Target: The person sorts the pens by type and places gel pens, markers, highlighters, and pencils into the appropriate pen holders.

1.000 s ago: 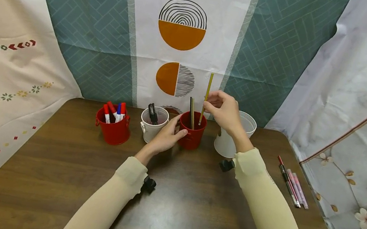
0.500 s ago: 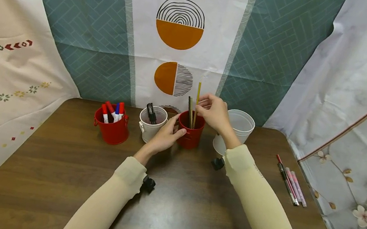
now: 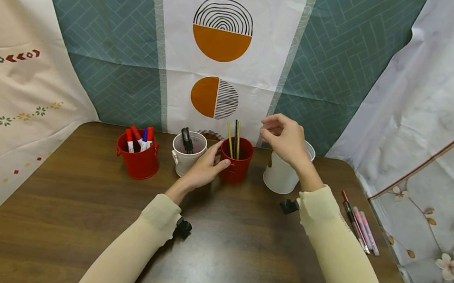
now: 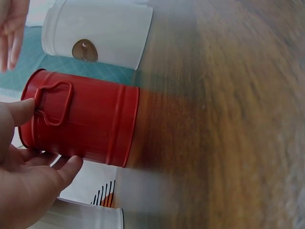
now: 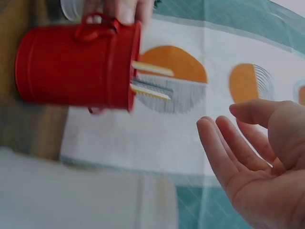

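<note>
A red bucket stands upright at the back of the table, with two yellow pencils and a dark one leaning in it. My left hand holds this bucket by its left side; in the left wrist view the thumb lies by the wire handle and the fingers are against the wall. To the right, my right hand hovers in the air before a larger white bucket. Its fingers are loosely bent with nothing between them, apart from the pencil ends in the right wrist view.
Left of my left hand, a small white bucket holds black pens or markers. Further left, another red bucket contains red and blue capped markers. Several pens lie near the table's right edge. A patterned cloth hangs behind.
My right hand has lowered a yellow pencil into the red bucket, let it go, and drawn back to the right. That pencil now leans left. My left hand has stayed on the bucket.
</note>
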`<state>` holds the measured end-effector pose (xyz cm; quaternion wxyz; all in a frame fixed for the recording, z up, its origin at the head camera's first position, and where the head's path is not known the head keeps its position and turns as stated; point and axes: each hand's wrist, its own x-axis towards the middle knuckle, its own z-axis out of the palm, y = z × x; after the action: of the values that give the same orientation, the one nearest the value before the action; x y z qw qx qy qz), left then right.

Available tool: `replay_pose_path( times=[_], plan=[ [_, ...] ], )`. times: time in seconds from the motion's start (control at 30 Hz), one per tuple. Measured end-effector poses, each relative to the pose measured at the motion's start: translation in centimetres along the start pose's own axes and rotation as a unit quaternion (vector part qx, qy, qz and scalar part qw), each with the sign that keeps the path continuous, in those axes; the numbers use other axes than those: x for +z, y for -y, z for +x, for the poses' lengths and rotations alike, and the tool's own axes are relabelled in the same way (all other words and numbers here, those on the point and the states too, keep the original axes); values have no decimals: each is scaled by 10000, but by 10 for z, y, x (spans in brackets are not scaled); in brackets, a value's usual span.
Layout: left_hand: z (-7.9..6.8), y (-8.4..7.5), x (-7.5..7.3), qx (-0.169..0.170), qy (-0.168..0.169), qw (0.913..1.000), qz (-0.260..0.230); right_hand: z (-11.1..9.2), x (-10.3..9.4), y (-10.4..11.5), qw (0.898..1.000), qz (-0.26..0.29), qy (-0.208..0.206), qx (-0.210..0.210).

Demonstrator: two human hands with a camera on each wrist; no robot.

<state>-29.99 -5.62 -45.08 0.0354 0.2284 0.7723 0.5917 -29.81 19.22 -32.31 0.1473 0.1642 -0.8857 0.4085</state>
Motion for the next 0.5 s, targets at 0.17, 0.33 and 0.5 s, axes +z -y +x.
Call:
replay_pose_path(
  times=[0.17,0.33,0.5],
  plan=[
    [-1,1,0,-66,-16,9999,74,-16,-38,-8,9991,-364,-192,-50],
    [0,2,0,-92,0,9999,96,-39,-81,-23,9957,-856,-358,-24],
    [0,2,-1,-74,16,9999,75,-68,-121,-41,9901,-1348,-359,168]
  ],
)
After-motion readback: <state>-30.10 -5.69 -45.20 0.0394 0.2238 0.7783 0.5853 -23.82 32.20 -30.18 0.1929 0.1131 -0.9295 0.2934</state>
